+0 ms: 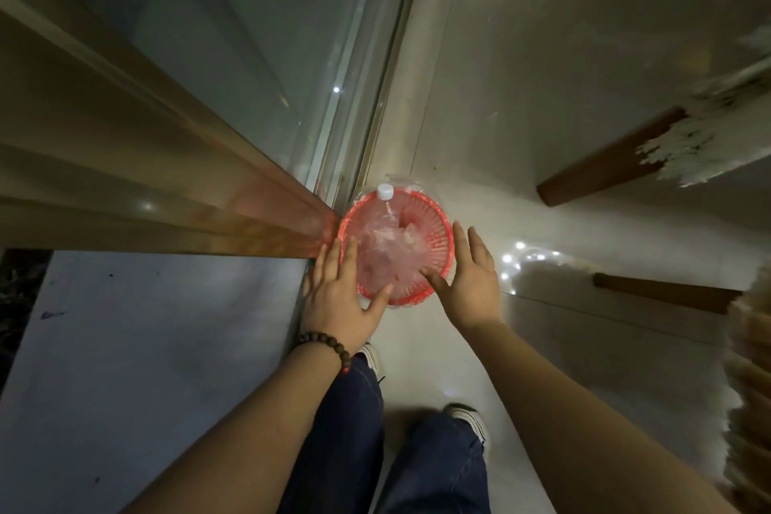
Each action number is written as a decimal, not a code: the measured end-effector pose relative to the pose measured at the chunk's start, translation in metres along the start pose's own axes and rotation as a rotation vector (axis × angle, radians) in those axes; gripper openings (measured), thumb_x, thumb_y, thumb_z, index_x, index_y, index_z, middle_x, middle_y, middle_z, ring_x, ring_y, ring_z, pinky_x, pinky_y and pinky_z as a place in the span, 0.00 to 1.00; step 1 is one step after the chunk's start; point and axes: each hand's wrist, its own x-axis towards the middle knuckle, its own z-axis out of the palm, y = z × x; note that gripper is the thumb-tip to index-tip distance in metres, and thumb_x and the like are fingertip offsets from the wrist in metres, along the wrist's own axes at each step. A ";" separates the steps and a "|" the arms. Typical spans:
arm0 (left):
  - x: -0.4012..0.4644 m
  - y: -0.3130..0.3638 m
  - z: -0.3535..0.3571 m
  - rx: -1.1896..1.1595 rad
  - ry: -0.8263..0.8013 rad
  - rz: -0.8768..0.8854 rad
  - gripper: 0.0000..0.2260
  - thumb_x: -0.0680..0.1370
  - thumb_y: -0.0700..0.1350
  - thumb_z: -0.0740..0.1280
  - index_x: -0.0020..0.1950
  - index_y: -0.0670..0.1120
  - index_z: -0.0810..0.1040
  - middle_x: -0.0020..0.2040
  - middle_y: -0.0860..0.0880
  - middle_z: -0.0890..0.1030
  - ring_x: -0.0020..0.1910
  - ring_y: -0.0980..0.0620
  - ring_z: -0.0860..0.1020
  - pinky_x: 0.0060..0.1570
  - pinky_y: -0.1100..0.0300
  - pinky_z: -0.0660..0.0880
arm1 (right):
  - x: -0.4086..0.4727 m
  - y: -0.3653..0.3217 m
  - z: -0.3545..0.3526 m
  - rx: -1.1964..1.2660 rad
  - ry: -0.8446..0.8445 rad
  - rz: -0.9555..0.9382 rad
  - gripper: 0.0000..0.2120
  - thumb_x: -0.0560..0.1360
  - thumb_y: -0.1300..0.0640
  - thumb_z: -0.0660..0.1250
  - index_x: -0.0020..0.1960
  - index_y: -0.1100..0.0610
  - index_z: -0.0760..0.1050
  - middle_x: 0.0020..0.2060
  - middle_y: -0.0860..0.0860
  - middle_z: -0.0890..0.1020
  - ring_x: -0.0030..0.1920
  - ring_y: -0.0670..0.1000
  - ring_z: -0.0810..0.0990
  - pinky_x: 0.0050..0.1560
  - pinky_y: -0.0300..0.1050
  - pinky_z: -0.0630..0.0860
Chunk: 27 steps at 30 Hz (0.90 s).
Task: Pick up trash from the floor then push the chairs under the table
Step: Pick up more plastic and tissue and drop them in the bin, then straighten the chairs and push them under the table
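— Nearest the lens, what is seen?

— Two bare forearms are seen reaching down over dark trousers and pale shoes. A beaded bracelet is worn on the left wrist.

— How is the room for moving bounded?

— A strip of glossy pale floor is left open between a glass panel with a wooden frame on the left and dark wooden chair legs on the right. The red basket is set on the floor at the near end of that strip, tight against the corner of the wooden frame.

— And the hands?

— The left hand is spread flat, fingers straight, laid over the basket's left rim; nothing is gripped. The right hand is likewise held open, fingers extended, at the right rim. Whether the rim is actually touched by it cannot be told from above.

— What is held in the basket?

— A clear plastic bottle with a white cap is leaned against the far rim, its cap poking above it. Crumpled transparent plastic is packed beneath, possibly a liner bag, though the view is too dim to be sure.

— Materials and shapes?

— The basket is round, of slotted red plastic. A whitish, ragged-edged cloth is draped over the chair legs at right.
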 end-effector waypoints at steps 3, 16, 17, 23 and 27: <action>-0.027 0.031 -0.045 0.028 0.018 0.053 0.38 0.74 0.67 0.57 0.77 0.51 0.48 0.78 0.49 0.52 0.76 0.50 0.47 0.74 0.49 0.49 | -0.040 -0.016 -0.051 0.023 0.039 -0.008 0.37 0.75 0.39 0.62 0.76 0.51 0.49 0.76 0.55 0.54 0.76 0.56 0.51 0.74 0.54 0.53; -0.163 0.168 -0.248 0.107 0.065 0.354 0.35 0.75 0.64 0.56 0.77 0.48 0.52 0.77 0.48 0.56 0.76 0.49 0.50 0.72 0.51 0.47 | -0.246 -0.071 -0.283 -0.052 0.301 0.037 0.30 0.78 0.45 0.59 0.75 0.56 0.57 0.75 0.57 0.59 0.75 0.57 0.56 0.73 0.50 0.52; -0.170 0.176 -0.254 0.117 0.066 0.379 0.35 0.75 0.64 0.57 0.77 0.48 0.52 0.77 0.48 0.56 0.76 0.49 0.49 0.73 0.50 0.47 | -0.258 -0.072 -0.292 -0.052 0.326 0.045 0.30 0.78 0.45 0.60 0.75 0.56 0.57 0.75 0.58 0.59 0.74 0.58 0.56 0.73 0.51 0.53; -0.195 0.230 -0.265 0.148 0.008 0.544 0.35 0.76 0.64 0.57 0.77 0.50 0.50 0.78 0.49 0.54 0.76 0.50 0.48 0.74 0.50 0.47 | -0.301 -0.071 -0.321 -0.019 0.455 0.158 0.30 0.78 0.45 0.60 0.74 0.57 0.58 0.74 0.58 0.60 0.74 0.57 0.56 0.73 0.51 0.53; -0.207 0.267 -0.257 0.170 -0.034 0.709 0.34 0.77 0.63 0.57 0.77 0.50 0.49 0.78 0.49 0.53 0.76 0.51 0.47 0.74 0.50 0.47 | -0.334 -0.060 -0.330 0.034 0.559 0.286 0.29 0.78 0.44 0.58 0.75 0.54 0.56 0.75 0.56 0.58 0.74 0.57 0.57 0.72 0.52 0.55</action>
